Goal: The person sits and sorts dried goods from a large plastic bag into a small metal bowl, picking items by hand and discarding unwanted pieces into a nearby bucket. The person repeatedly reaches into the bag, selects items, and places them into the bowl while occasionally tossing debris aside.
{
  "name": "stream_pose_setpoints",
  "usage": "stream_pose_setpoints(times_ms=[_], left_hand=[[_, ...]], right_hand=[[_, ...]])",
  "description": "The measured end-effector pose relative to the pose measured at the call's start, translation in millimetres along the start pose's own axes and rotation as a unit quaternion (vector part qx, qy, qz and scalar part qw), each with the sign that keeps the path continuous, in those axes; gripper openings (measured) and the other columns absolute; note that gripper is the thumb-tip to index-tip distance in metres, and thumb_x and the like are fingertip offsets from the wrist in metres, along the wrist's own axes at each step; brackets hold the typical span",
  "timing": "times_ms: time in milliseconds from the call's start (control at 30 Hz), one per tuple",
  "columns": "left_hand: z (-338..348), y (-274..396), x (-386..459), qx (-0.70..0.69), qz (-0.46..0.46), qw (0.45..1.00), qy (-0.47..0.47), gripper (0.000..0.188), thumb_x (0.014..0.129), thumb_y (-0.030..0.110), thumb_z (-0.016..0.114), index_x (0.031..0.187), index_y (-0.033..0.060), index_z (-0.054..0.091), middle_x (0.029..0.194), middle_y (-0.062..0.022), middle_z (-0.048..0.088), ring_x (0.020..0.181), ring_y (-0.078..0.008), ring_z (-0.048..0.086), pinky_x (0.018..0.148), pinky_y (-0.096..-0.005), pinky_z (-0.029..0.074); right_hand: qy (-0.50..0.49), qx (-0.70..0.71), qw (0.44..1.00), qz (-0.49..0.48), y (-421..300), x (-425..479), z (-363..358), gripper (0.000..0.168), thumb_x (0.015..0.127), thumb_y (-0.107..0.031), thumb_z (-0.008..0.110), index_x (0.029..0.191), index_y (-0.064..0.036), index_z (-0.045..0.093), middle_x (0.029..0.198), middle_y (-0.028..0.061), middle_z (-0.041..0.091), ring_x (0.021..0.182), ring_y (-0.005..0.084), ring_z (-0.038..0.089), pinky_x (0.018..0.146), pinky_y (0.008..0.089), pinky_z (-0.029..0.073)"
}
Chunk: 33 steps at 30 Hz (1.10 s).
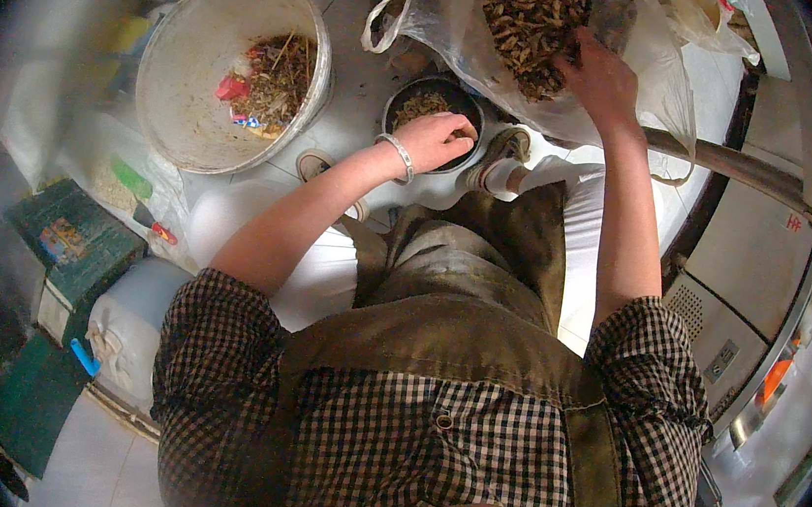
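Observation:
My left hand (435, 142), with a bracelet at the wrist, is over a dark round bowl (477, 116) on the floor. Its fingers curl down at the bowl's right side; whether they pinch anything is hidden. Small brown dried pieces (421, 105) lie inside the bowl. Up and to the right, my right hand (602, 81) reaches into a clear plastic bag (466, 33). Its fingertips touch a heap of brown dried pieces (530, 22) in the bag, and what they grip cannot be made out.
A large whitish bucket (194, 75) with mixed scraps stands to the left of the bowl. Further down on the left are a green box (93, 228) and a translucent plastic container (137, 299). A brown bar (734, 165) runs along the right, near a cabinet (738, 273).

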<state>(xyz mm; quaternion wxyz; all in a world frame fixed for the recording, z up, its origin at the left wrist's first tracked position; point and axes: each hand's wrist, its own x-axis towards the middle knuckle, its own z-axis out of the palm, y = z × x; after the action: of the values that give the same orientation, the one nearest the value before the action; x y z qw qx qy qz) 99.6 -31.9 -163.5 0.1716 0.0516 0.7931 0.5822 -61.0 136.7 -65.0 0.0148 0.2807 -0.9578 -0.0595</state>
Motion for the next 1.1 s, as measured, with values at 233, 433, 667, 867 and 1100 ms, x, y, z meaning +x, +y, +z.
stream_pose_setpoints(times_ms=[233,433,667,867,1100], left_hand=[[-2.3,7.5,-0.5,0.010,-0.010,1.000,-0.014,0.025,0.078,0.022,0.048,0.094,0.0039,0.054,0.090,-0.0126,0.057,0.078,-0.0217,0.057,0.071,-0.0308,0.044],[-2.0,9.2,-1.7,0.010,-0.001,1.000,-0.001,0.024,0.078,0.023,0.049,0.093,0.0047,0.055,0.086,-0.0115,0.058,0.074,-0.0204,0.058,0.069,-0.0302,0.044],[-4.8,18.3,1.6,-0.033,-0.009,0.999,0.004,0.023,0.077,0.022,0.049,0.090,0.0032,0.055,0.083,-0.0124,0.059,0.074,-0.0233,0.058,0.067,-0.0310,0.044],[-12.0,46.8,0.7,-0.158,0.039,0.985,0.065,0.021,0.083,0.015,0.048,0.097,0.0014,0.052,0.088,-0.0061,0.059,0.077,-0.0107,0.057,0.070,-0.0236,0.045],[-27.5,77.3,-2.1,-0.261,0.125,0.951,0.109,0.025,0.081,0.010,0.051,0.104,0.0012,0.047,0.091,-0.0071,0.056,0.078,-0.0110,0.056,0.071,-0.0222,0.044]], right_hand=[[-0.003,0.179,0.983,0.048,29.7,1.9,12.4,0.043,0.075,-0.041,0.052,0.102,-0.008,0.051,0.083,0.0167,0.059,0.076,0.0343,0.057,0.065,0.0416,0.045],[0.062,0.472,0.875,0.089,24.6,-2.8,1.2,0.029,0.080,-0.031,0.053,0.089,-0.003,0.056,0.067,-0.0029,0.052,0.059,0.0073,0.045,0.055,0.0194,0.037],[0.011,0.621,0.754,0.214,10.0,-15.8,-11.5,0.027,0.081,-0.032,0.051,0.086,-0.006,0.055,0.060,-0.0066,0.041,0.051,0.0026,0.031,0.045,0.0185,0.023],[-0.009,0.686,0.697,0.210,-9.7,-34.5,-11.1,0.029,0.082,-0.036,0.050,0.082,-0.007,0.052,0.059,-0.0057,0.042,0.049,0.0028,0.032,0.044,0.0175,0.022],[-0.144,0.728,0.654,0.146,-55.8,-63.0,-21.6,0.031,0.084,-0.034,0.043,0.070,-0.008,0.050,0.060,-0.0045,0.043,0.053,0.0046,0.034,0.046,0.0191,0.025]])
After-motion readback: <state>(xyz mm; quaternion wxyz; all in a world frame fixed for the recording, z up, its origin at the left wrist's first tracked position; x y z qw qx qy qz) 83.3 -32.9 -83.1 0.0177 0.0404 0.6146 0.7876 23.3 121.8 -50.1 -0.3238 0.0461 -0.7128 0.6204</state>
